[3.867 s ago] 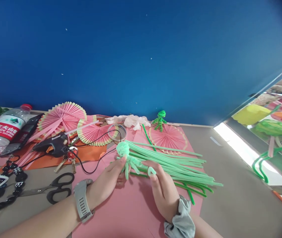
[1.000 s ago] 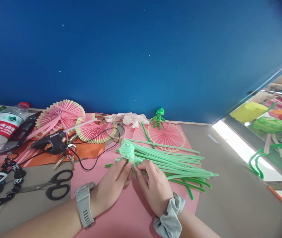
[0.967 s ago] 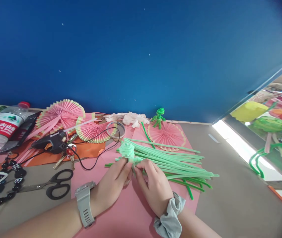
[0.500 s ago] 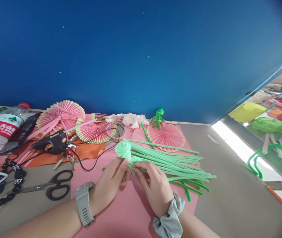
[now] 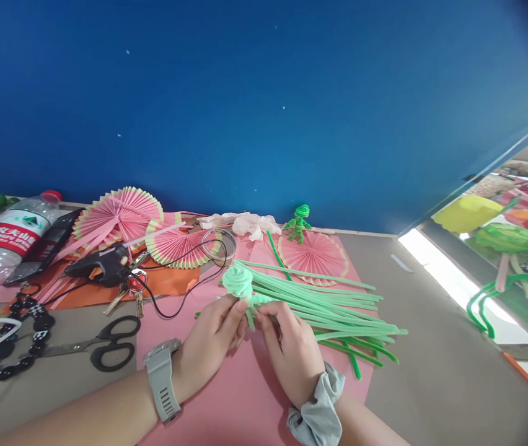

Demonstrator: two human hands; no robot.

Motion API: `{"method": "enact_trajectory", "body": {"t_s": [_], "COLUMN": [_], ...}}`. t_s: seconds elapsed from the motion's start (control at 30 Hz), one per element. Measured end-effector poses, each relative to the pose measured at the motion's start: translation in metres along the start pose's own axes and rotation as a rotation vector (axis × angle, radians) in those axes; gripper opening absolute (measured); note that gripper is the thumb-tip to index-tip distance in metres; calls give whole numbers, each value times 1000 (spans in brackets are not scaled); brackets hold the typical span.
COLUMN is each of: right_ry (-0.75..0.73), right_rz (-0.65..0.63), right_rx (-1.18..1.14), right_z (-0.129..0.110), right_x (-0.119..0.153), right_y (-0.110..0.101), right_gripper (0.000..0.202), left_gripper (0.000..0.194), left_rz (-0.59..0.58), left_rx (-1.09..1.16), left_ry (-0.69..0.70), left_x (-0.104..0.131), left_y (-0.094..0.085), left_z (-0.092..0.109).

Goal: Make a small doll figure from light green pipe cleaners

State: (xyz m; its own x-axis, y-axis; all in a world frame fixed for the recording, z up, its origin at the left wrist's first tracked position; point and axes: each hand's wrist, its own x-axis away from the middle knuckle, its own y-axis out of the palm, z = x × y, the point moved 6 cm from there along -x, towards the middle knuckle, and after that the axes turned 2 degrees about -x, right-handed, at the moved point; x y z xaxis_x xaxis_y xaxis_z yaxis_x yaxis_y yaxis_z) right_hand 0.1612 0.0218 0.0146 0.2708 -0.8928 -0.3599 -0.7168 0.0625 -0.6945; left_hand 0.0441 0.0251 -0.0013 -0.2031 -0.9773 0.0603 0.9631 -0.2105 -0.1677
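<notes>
Between my two hands is a pale green pipe cleaner figure (image 5: 238,280) with a round coiled head and wound parts below it. My left hand (image 5: 220,328), with a grey watch at the wrist, pinches it just under the head. On its right side, my right hand (image 5: 287,341) grips a coiled limb with thumb and forefinger; a grey scrunchie circles that wrist. The fingers hide part of the lower figure. Behind and right of my right hand lies a spread bundle of green pipe cleaners (image 5: 333,305). A darker green pipe cleaner figure (image 5: 298,223) stands near the wall.
Pink paper (image 5: 227,396) lies beneath my hands. Scissors (image 5: 114,344), a beaded bracelet (image 5: 41,334), keys (image 5: 138,291), a black glue gun (image 5: 99,265) and a bottle (image 5: 13,238) are on the left. Pleated paper fans (image 5: 118,217) lean along the blue wall (image 5: 255,111).
The whole view has shifted slightly. Both hands keep hold of the pale green figure, and its head appears turned a little.
</notes>
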Motion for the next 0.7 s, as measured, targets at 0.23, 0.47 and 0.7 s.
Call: {"method": "enact_trajectory", "body": {"t_s": [0.23,0.47,0.7], "right_ry": [-10,-59,-41], "right_rz": [44,36,30], "right_rx": [-11,6,15], "right_z": [-1,-5,-3], "right_x": [1,3,4], "right_y": [-2,0,0], "right_gripper": [10,8,8], "left_gripper": [41,40,39], "left_rz": [16,27,19], "left_rx": [-32,-78,-42], "left_ry": [1,8,6], "left_x": [0,1,0], "left_y": [1,0,2], "left_z": [0,1,-1]}}
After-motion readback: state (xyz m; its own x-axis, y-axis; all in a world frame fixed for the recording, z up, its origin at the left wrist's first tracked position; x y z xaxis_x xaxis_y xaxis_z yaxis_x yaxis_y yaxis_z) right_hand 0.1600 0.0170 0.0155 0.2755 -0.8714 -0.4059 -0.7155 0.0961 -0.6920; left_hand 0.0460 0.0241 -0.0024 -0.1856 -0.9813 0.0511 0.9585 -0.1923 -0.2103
